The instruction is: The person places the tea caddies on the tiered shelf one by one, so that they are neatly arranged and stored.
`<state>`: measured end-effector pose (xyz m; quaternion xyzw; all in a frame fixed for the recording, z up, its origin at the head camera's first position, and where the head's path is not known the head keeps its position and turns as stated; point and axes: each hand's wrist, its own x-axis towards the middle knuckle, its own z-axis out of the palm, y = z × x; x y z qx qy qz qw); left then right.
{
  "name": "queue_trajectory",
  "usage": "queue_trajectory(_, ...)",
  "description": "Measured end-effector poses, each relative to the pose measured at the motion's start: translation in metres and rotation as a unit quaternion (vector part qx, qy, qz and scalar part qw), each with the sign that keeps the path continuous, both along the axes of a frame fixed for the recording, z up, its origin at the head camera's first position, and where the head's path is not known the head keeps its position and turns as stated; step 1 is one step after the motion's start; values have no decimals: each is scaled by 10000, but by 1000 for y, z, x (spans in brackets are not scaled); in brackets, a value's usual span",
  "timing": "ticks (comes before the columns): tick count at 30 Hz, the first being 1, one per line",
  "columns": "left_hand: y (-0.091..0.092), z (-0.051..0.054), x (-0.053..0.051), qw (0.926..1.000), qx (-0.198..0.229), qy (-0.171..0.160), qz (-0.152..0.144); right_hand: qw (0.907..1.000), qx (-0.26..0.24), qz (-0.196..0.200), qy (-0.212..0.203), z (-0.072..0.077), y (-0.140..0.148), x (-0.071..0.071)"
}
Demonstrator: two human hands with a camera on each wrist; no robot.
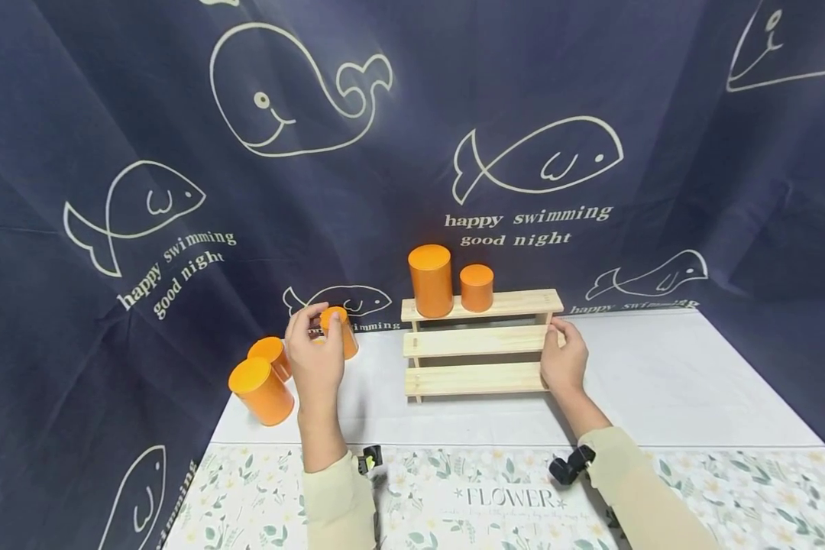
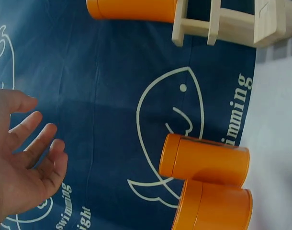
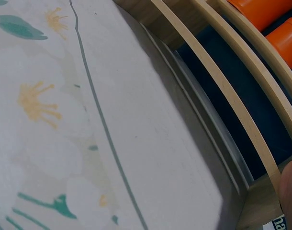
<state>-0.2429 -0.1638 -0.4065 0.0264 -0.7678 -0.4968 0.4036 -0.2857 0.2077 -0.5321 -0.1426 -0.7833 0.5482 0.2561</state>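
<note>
My left hand (image 1: 316, 363) is raised with fingers loosely bent and nothing in them. In the left wrist view the fingers of that hand (image 2: 28, 158) are apart from two orange canisters (image 2: 206, 160). From the head view, an orange canister (image 1: 347, 336) stands just behind the fingertips, partly covered by them. My right hand (image 1: 565, 359) grips the right end of a three-step wooden rack (image 1: 477, 342). Only a bit of the right hand (image 3: 290, 184) shows in the right wrist view. A tall orange canister (image 1: 431, 283) and a short orange canister (image 1: 477, 289) stand on the rack's top step.
Two more orange canisters, a front one (image 1: 261, 391) and one behind it (image 1: 271, 357), stand left of my left hand. A white surface (image 1: 667, 382) lies under everything, with a flowered cloth (image 1: 454, 473) in front. A dark blue curtain (image 1: 412, 176) hangs close behind the rack.
</note>
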Motion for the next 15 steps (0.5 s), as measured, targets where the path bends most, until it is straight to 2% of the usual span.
queue_trajectory(8, -15, -3, 2, 9982, 253, 11, 543, 9999, 38, -70, 145, -1, 1, -2)
queue_trajectory(15, -33, -7, 5, 9909, 506, -23, 1247, 9999, 48, -54, 111, -3, 1, -2)
